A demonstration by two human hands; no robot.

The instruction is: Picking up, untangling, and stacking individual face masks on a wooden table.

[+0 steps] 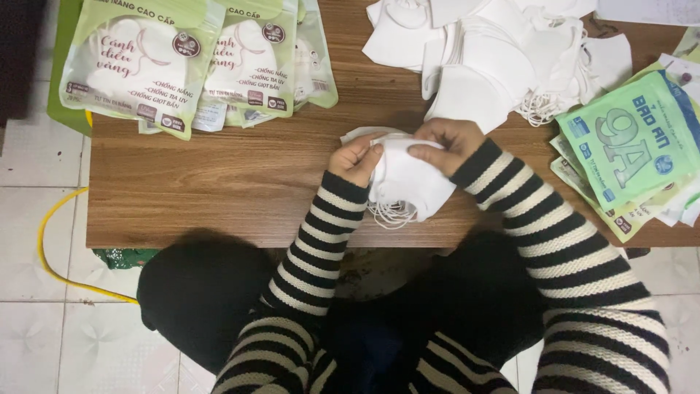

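This looks like a small home packing workshop rather than a factory. A low wooden bench (219,182) stands on a white tiled floor (44,168), and the person sits right at its edge, close to floor level. Across the bench lie the signs of packing work done by hand: a loose heap of white face masks (496,58) at the far side, a fan of pale green printed pouches (189,58) on the left, and a stack of green and blue printed pouches (627,146) on the right. A yellow cable (47,241) trails over the tiles beside the bench.
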